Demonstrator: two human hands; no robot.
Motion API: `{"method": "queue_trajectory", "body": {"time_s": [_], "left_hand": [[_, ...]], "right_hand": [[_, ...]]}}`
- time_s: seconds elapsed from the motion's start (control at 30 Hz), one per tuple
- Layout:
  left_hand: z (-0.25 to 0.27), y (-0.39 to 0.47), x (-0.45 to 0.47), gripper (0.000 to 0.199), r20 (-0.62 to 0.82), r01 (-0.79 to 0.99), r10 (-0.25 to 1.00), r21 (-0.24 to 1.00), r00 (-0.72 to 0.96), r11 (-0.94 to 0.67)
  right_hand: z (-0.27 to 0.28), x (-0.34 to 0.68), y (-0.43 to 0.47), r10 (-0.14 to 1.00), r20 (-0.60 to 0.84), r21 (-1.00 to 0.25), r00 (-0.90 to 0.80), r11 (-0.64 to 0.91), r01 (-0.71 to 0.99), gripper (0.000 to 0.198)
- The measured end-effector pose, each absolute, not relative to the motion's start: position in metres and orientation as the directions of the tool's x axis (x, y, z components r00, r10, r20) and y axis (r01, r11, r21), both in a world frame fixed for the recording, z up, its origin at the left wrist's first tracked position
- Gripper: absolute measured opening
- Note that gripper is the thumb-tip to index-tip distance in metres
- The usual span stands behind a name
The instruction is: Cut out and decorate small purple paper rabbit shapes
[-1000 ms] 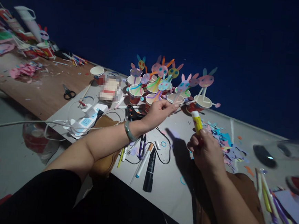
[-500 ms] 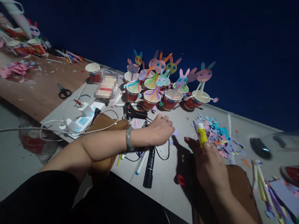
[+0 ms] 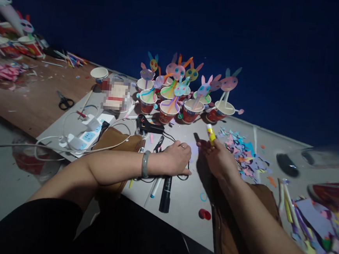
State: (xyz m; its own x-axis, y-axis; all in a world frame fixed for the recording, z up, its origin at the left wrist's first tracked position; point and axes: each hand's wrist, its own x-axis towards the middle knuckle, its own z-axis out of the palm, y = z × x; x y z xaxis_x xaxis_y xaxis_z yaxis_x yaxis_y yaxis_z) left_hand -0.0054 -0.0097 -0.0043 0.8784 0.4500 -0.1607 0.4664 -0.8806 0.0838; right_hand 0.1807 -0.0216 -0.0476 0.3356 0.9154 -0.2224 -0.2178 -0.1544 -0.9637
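A dark blue wall [image 3: 252, 39] stands behind a pale tabletop [image 3: 188, 220], which is dimly lit and crossed by the shadows of the person's arms. Over it, between the cluster of paper cups [image 3: 193, 114] at the back and the table's near edge, a glue stick [image 3: 211, 135] is held in the right hand [image 3: 222, 159]. Its barrel is bright yellow, with small printing too blurred to read, and it ends in a blunt white tip. It leans, the tip pointing away from the person and a little to the left, while its lower end is hidden in the grip of the thumb and fingers. A short red cap [image 3: 205, 214] lies on its side near the front edge, well apart from the stick, with a thin blue ring [image 3: 203, 196] just beyond it. The left hand [image 3: 178, 159], knuckles up and fingers curled, is low over the table beside a black marker [image 3: 165, 197]; whether it grips anything cannot be told, as the fingertips are hidden. A greyish bangle [image 3: 145, 164] circles that wrist. Coloured paper scraps [image 3: 241, 148] lie heaped to the right of the glue stick, and a black glue gun [image 3: 149, 125] rests beyond the left hand.
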Motion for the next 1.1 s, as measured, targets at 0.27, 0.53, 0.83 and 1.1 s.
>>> {"method": "queue_trajectory", "body": {"time_s": [0.27,0.53,0.83,1.1], "left_hand": [[-0.014,-0.010,-0.004,0.061,-0.135,0.446,0.434,0.076,0.891,-0.892],[-0.015,-0.014,-0.007,0.068,-0.084,0.404,0.401,0.020,0.912,-0.915],[-0.009,-0.015,-0.005,0.063,-0.121,0.408,0.398,0.063,0.909,-0.911],[-0.015,-0.015,-0.007,0.061,-0.068,0.394,0.390,0.063,0.918,-0.917]], "right_hand": [[0.010,0.194,-0.014,0.929,0.153,-0.972,0.337,0.079,0.223,0.029],[-0.008,0.206,-0.021,0.926,0.332,-0.813,0.178,0.185,0.552,0.025],[-0.008,0.200,-0.024,0.947,0.291,-0.606,-0.134,0.291,0.741,0.019],[-0.013,0.191,-0.022,0.952,0.255,-0.626,-0.167,0.294,0.723,0.015]]}}
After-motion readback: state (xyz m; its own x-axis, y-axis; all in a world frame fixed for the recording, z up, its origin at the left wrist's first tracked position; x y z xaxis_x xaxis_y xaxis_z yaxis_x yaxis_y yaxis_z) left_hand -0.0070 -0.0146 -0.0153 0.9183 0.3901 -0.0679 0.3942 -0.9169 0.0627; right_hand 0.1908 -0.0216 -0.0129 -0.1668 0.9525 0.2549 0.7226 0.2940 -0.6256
